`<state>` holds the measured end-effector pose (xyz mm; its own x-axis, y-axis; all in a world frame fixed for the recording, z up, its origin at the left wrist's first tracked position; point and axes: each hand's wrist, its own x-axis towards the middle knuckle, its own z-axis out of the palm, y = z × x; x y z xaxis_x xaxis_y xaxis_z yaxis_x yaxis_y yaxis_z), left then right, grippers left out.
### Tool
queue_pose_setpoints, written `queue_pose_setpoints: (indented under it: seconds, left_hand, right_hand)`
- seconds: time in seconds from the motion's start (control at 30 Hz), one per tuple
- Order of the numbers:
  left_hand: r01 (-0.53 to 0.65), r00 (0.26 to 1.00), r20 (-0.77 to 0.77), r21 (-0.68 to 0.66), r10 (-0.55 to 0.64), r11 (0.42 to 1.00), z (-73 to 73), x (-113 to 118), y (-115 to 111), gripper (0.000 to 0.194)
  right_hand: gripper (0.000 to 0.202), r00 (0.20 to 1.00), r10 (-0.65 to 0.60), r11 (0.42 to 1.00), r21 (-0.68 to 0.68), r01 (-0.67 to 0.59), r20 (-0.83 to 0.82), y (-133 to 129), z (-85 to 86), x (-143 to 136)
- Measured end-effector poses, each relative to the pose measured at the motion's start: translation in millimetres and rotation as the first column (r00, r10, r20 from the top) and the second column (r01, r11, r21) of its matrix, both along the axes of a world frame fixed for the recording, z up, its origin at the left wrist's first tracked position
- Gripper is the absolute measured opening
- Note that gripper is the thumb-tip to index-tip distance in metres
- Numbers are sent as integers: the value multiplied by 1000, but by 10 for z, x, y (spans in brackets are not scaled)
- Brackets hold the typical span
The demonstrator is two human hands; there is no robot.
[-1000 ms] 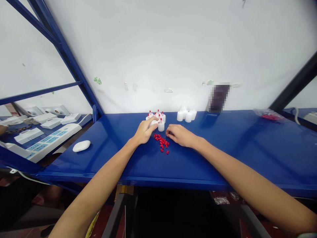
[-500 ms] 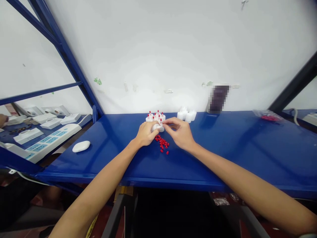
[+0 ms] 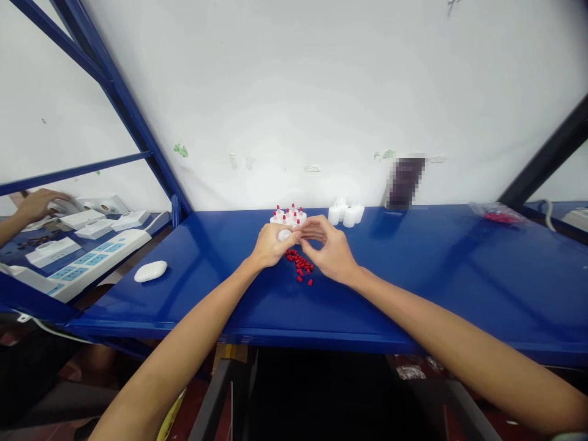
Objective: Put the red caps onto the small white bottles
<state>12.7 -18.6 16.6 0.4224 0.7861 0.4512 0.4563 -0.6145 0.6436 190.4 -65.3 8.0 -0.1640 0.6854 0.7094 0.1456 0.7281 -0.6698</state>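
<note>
- Along the front edge of the blue table [image 3: 413, 294], nothing lies within the forearms' path; the loose red caps [image 3: 304, 264] sit in a small scatter just short of the hands. They look light and hard, small enough to roll away, so a fingertip pinch around the sides would suit.
- To the left, well apart from the hands, lies a smooth white case [image 3: 150, 271].
- The left hand [image 3: 269, 246] is closed around a small white bottle [image 3: 284, 235], just beyond the caps; a rounded white part shows between thumb and fingers.
- That bottle looks like light, smooth plastic, perhaps a little slippery and apt to give under squeezing. I'd hold it around the body, leaving the narrow tip free.
- The right hand [image 3: 334, 252] curls in beside it, thumb and fingers bent close to the left fingertips; from here I can't tell whether it pinches anything.
- Behind the left hand, red-tipped bottles [image 3: 277, 217] stand upright, bunched together.
- Farther right, near the wall [image 3: 321, 92], plain white bottles [image 3: 349, 216] are grouped.
</note>
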Motion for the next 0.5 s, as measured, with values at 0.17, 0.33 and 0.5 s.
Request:
queue_pose_setpoints:
  seconds: [0.17,0.33,0.5]
  left_hand:
    - [-41,996,78,71,36,997,-15,-17,24,56]
    - [-55,997,55,82,50,995,-29,-26,14,61]
    - [-175,983,-49,86,179,981,-51,-53,65,69]
  right_hand:
    - [24,962,-27,978,207,-31,270,-32,19,42]
    - [41,922,-88,963,268,-18,377,-1,9,43]
    - [35,893,-339,928,259,266,297,84,54,153]
